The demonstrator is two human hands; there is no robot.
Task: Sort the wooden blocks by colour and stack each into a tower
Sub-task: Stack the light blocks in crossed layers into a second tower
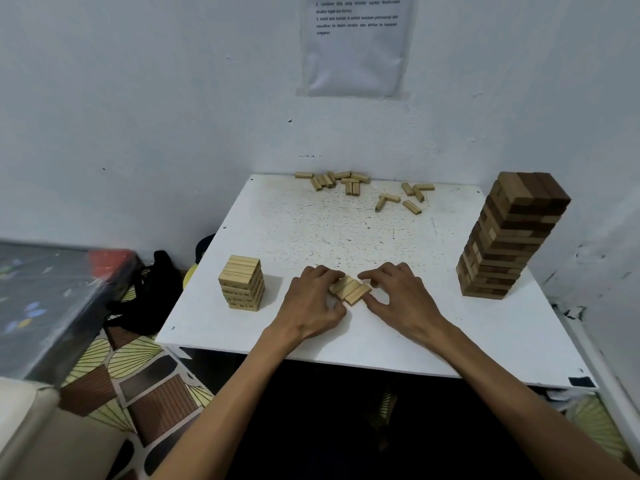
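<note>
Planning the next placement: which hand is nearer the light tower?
Left. The left hand sits just right of the light tower; the right hand lies farther right, past the blocks.

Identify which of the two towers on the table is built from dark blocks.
The tall tower near the table's right edge; the short tower near the left edge is all pale wood.

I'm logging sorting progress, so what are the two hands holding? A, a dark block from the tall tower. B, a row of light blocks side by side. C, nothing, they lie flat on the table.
B: the left hand and right hand pinch a row of light blocks between their fingertips on the white table.
</note>
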